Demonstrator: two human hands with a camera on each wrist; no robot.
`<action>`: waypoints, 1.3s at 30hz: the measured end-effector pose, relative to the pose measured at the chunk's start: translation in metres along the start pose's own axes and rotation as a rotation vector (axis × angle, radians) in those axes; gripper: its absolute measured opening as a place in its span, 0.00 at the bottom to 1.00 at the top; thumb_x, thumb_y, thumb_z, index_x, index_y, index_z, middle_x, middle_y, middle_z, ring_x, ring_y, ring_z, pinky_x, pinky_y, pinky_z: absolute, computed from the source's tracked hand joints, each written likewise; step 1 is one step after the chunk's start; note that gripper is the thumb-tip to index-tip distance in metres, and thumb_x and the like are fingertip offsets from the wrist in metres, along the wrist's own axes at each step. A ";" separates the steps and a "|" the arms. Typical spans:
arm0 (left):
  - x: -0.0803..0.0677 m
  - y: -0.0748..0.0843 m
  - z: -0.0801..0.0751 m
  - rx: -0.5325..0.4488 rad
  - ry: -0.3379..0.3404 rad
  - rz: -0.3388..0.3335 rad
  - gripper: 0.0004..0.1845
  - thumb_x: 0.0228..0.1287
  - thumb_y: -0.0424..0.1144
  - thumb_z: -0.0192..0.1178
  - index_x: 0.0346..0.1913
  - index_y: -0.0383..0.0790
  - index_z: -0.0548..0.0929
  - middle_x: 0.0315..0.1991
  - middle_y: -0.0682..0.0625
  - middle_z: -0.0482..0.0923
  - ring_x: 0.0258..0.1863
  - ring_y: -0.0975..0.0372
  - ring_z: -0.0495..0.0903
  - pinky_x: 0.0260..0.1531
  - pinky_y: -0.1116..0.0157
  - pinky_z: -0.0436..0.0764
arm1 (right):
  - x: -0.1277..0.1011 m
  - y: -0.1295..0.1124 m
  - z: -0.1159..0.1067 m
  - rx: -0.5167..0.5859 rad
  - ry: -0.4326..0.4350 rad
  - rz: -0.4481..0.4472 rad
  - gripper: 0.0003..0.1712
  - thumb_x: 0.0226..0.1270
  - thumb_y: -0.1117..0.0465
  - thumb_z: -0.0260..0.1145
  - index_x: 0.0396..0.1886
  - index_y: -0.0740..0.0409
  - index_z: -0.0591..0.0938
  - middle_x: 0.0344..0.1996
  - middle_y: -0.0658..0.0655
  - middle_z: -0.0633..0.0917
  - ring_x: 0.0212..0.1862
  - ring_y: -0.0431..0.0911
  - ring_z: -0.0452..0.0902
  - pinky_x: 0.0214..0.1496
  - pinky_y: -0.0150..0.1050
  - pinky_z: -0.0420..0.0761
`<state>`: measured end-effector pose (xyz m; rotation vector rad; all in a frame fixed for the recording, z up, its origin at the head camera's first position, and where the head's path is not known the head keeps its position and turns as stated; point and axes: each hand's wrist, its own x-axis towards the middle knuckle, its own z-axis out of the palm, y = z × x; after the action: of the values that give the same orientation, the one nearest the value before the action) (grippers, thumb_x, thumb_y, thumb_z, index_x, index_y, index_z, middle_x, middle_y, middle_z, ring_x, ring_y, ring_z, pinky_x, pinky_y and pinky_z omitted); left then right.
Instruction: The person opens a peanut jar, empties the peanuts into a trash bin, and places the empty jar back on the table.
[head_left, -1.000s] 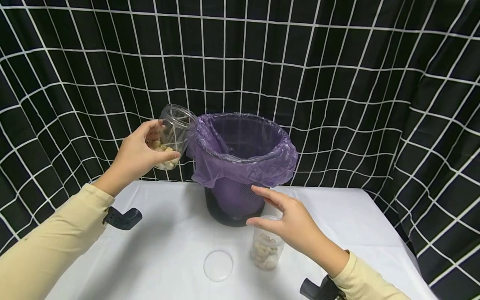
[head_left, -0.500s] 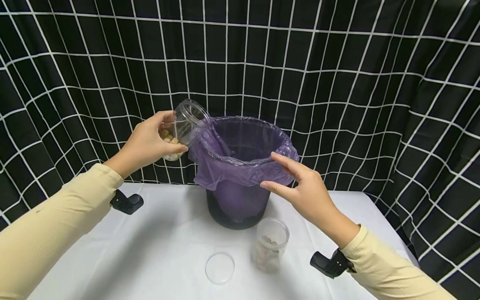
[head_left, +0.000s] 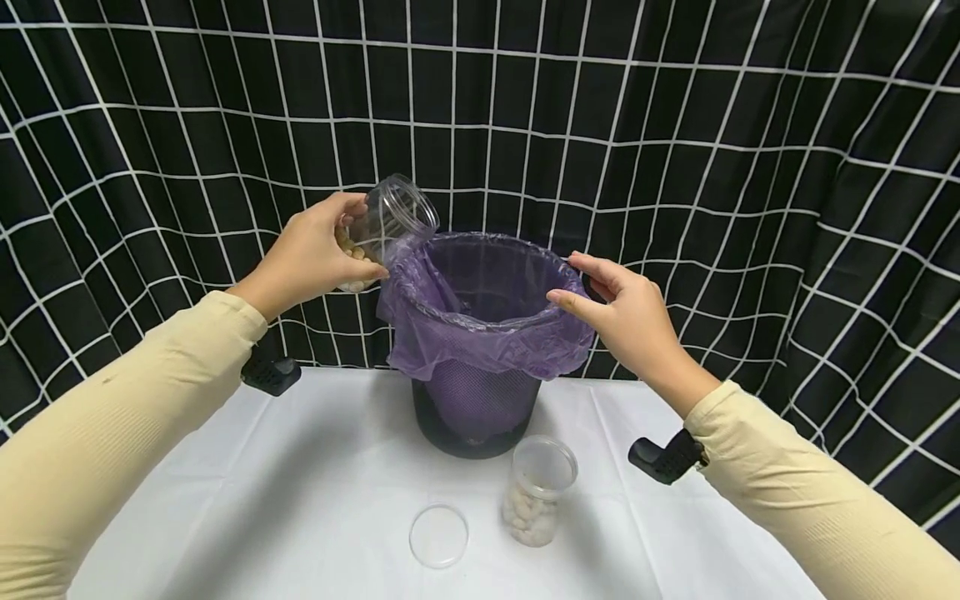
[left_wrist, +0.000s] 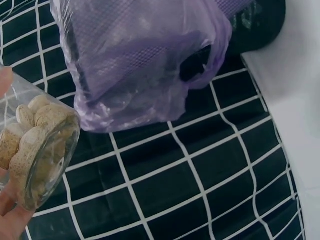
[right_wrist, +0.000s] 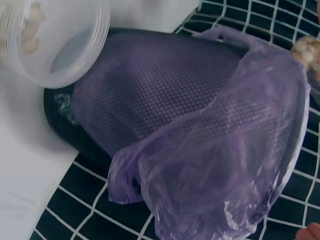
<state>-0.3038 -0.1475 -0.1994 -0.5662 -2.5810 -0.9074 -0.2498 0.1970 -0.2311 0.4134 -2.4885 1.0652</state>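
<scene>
My left hand (head_left: pixel 307 250) grips a clear jar (head_left: pixel 386 221), thumb on the near side and fingers behind it. The lidless jar tilts right, its mouth just above the left rim of a mesh bin (head_left: pixel 468 417) lined with a purple bag (head_left: pixel 480 350). Beige, rounded, lumpy pieces (left_wrist: pixel 35 130) lie near its base; their kind is unclear. Over the bin's right rim, my right hand (head_left: pixel 633 312) has its thumb and fingers apart, close to the bag; I cannot tell whether they touch it. A second lidless jar (head_left: pixel 543 479) with pale pieces (head_left: pixel 530 517) stands before the bin.
On the white tablecloth (head_left: pixel 315 500) lies a clear round lid or ring (head_left: pixel 438 536), left of the standing jar. A black curtain with a white grid (head_left: pixel 480 100) hangs behind and at both sides. Dark camera mounts (head_left: pixel 666 457) stick out from both wrists.
The jar in my left hand has moved up and right to the bin's rim and tilts more. My right hand has risen from over the standing jar to the bin's right rim.
</scene>
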 end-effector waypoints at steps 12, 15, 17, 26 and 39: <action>0.022 0.011 0.010 0.019 -0.017 0.035 0.49 0.51 0.38 0.75 0.74 0.36 0.61 0.68 0.40 0.70 0.63 0.48 0.73 0.65 0.52 0.77 | 0.021 0.010 -0.001 0.019 -0.006 0.107 0.41 0.66 0.49 0.69 0.73 0.61 0.67 0.72 0.64 0.70 0.74 0.59 0.65 0.76 0.50 0.67; 0.025 0.014 0.014 0.031 -0.029 0.044 0.49 0.50 0.39 0.75 0.74 0.35 0.61 0.69 0.40 0.70 0.60 0.49 0.75 0.65 0.53 0.77 | 0.026 0.012 0.002 0.024 0.001 0.123 0.40 0.66 0.49 0.69 0.73 0.61 0.68 0.71 0.64 0.70 0.74 0.58 0.65 0.76 0.50 0.68; 0.027 0.015 0.016 0.035 -0.030 0.052 0.49 0.50 0.39 0.76 0.74 0.36 0.62 0.68 0.41 0.71 0.59 0.50 0.76 0.63 0.54 0.77 | 0.029 0.014 0.005 0.022 0.005 0.129 0.39 0.67 0.50 0.68 0.73 0.61 0.68 0.71 0.64 0.71 0.73 0.58 0.66 0.76 0.50 0.68; 0.037 0.023 0.023 0.034 -0.043 0.103 0.49 0.48 0.38 0.76 0.73 0.35 0.63 0.61 0.41 0.75 0.51 0.52 0.80 0.56 0.57 0.81 | 0.038 0.021 0.011 0.033 0.006 0.164 0.38 0.69 0.52 0.66 0.73 0.63 0.67 0.71 0.65 0.70 0.73 0.61 0.66 0.75 0.52 0.69; 0.047 0.034 0.026 0.181 -0.060 0.126 0.48 0.49 0.42 0.76 0.74 0.39 0.64 0.67 0.43 0.71 0.64 0.50 0.71 0.66 0.52 0.74 | 0.052 0.038 0.020 0.079 0.019 0.277 0.35 0.71 0.56 0.63 0.72 0.67 0.67 0.69 0.69 0.72 0.72 0.58 0.67 0.74 0.50 0.70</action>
<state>-0.3327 -0.0944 -0.1805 -0.7040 -2.6114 -0.6173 -0.3154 0.2018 -0.2427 0.0796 -2.5439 1.2688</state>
